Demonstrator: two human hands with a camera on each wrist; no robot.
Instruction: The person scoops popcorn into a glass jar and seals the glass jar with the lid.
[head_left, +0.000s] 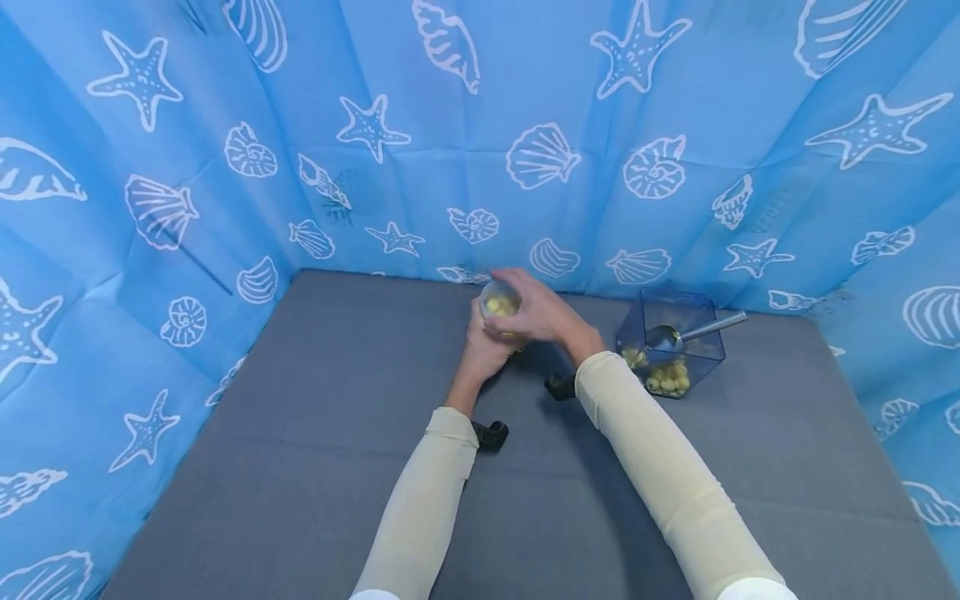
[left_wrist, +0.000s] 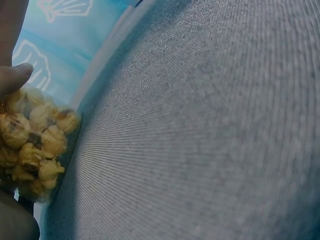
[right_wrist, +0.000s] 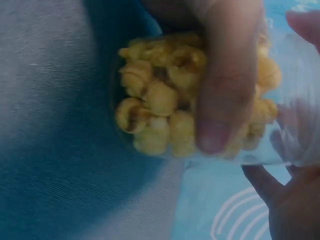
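A clear plastic jar [head_left: 500, 298] holds popcorn [right_wrist: 162, 97] in its lower part. In the head view it is raised near the back edge of the table, its mouth facing up. My left hand [head_left: 483, 343] grips the jar's body from the left and below. The right hand [head_left: 542, 310] reaches over from the right, its fingers curled about the jar's upper rim. The right wrist view has a thumb [right_wrist: 225, 100] across the jar wall, with fingertips beside the upper end. Whether a lid sits on the rim I cannot tell. The left wrist view catches popcorn [left_wrist: 35, 135] through the jar wall.
To the right stands a square, blue-tinted clear bin [head_left: 708, 367] with popcorn at its bottom. A metal scoop [head_left: 708, 327] leans in it, handle sticking out to the right. Grey cloth covers the table [head_left: 337, 467]. A blue seashell-print curtain [head_left: 465, 150] hangs behind and at both sides.
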